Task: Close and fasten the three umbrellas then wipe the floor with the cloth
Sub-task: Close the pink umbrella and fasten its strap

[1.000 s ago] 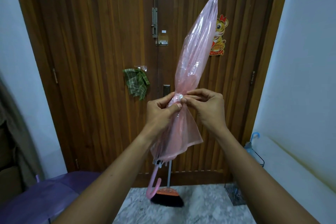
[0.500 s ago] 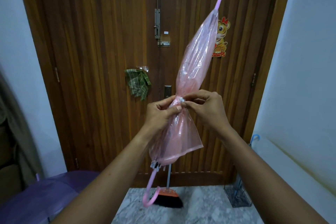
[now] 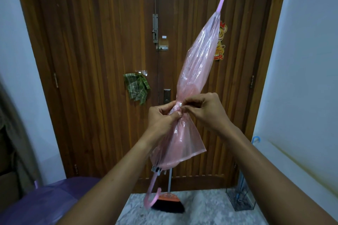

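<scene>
A folded translucent pink umbrella (image 3: pixel 198 64) is held up in front of the door, tip up to the right, hooked handle (image 3: pixel 152 197) hanging low. My left hand (image 3: pixel 161 117) grips its gathered canopy at the waist. My right hand (image 3: pixel 204 109) pinches the small strap at the same spot. A purple open umbrella (image 3: pixel 40 202) lies at the lower left. A green checked cloth (image 3: pixel 136 87) hangs on the door. A blue umbrella handle (image 3: pixel 256 139) pokes out of the stand at the right.
A wooden double door (image 3: pixel 91 60) fills the view ahead. A broom (image 3: pixel 169 202) leans against it on the marble floor (image 3: pixel 192 213). A wire umbrella stand (image 3: pixel 240 199) stands at the right wall beside a white ledge (image 3: pixel 301 170).
The pink umbrella has dropped a little in view and tilted more to the right. Both hands stay at its waist, working the strap.
</scene>
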`<action>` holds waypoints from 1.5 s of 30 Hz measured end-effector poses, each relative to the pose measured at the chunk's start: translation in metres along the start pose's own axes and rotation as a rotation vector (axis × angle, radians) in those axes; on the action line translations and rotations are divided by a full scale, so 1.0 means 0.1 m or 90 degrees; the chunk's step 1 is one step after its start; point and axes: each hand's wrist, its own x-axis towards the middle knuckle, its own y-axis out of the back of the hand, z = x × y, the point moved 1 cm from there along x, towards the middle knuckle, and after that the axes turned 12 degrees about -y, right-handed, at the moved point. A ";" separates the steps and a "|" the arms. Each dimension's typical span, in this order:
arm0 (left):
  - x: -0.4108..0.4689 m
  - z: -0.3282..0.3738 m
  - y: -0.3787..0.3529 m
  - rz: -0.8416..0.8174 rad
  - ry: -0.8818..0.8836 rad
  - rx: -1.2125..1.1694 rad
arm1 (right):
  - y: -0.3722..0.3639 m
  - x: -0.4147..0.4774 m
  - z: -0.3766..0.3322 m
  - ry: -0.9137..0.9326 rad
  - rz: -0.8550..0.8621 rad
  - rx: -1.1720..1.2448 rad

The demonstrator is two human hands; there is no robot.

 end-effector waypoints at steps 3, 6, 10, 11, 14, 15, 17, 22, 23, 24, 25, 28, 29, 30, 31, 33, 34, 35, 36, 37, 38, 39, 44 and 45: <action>0.00 0.03 0.01 -0.023 -0.019 0.040 | 0.01 0.02 -0.01 0.027 -0.011 -0.057; 0.01 0.04 0.02 -0.042 -0.040 0.074 | -0.01 0.02 0.01 0.035 0.001 -0.060; 0.00 0.04 0.03 -0.043 -0.044 0.055 | -0.04 -0.01 0.03 0.026 0.063 0.013; 0.00 0.03 0.03 -0.038 -0.041 0.046 | -0.06 -0.03 0.03 0.013 0.080 0.034; 0.03 -0.01 0.05 -0.021 -0.022 0.011 | -0.14 -0.07 0.05 -0.041 0.169 0.091; 0.04 -0.02 0.06 -0.018 -0.017 0.002 | -0.17 -0.08 0.07 -0.079 0.204 0.111; 0.05 -0.03 0.07 -0.021 -0.009 -0.007 | -0.24 -0.10 0.13 -0.181 0.240 0.163; 0.05 -0.05 0.12 -0.043 -0.007 0.009 | -0.29 -0.11 0.18 -0.299 0.132 0.344; 0.05 -0.06 0.13 -0.046 -0.009 0.016 | -0.28 -0.11 0.15 -0.304 0.100 0.375; 0.05 -0.06 0.14 -0.049 -0.012 0.024 | -0.28 -0.11 0.14 -0.307 0.077 0.395; 0.05 -0.06 0.15 -0.053 -0.017 0.031 | -0.27 -0.10 0.13 -0.308 0.063 0.407; 0.07 -0.02 0.17 -0.067 -0.027 0.038 | -0.27 -0.06 0.09 -0.302 0.044 0.434; 0.07 0.00 0.18 -0.072 -0.027 0.035 | -0.27 -0.05 0.08 -0.298 0.041 0.440; 0.07 0.01 0.19 -0.076 -0.028 0.032 | -0.27 -0.04 0.07 -0.293 0.038 0.439; 0.07 0.02 0.19 -0.079 -0.031 0.031 | -0.28 -0.03 0.06 -0.287 0.037 0.434; 0.08 0.02 0.21 -0.079 -0.033 0.030 | -0.29 -0.02 0.05 -0.281 0.036 0.416; 0.07 0.00 0.21 -0.075 -0.030 0.024 | -0.29 -0.02 0.05 -0.279 0.032 0.412; 0.07 -0.01 0.22 -0.069 -0.025 0.019 | -0.30 -0.02 0.05 -0.277 0.026 0.416; 0.07 -0.03 0.24 -0.065 -0.019 0.016 | -0.30 -0.03 0.04 -0.274 0.017 0.425; 0.08 -0.05 0.25 -0.064 -0.013 0.016 | -0.30 -0.04 0.04 -0.273 0.008 0.434; 0.08 -0.06 0.26 -0.066 -0.006 0.016 | -0.30 -0.04 0.05 -0.271 0.003 0.439; 0.08 -0.08 0.27 -0.069 0.001 0.013 | -0.30 -0.06 0.05 -0.267 0.004 0.439; 0.07 -0.12 0.28 -0.081 0.018 0.011 | -0.35 -0.12 0.05 -0.267 0.034 0.425; 0.07 -0.12 0.28 -0.081 0.017 0.019 | -0.35 -0.12 0.04 -0.269 0.034 0.424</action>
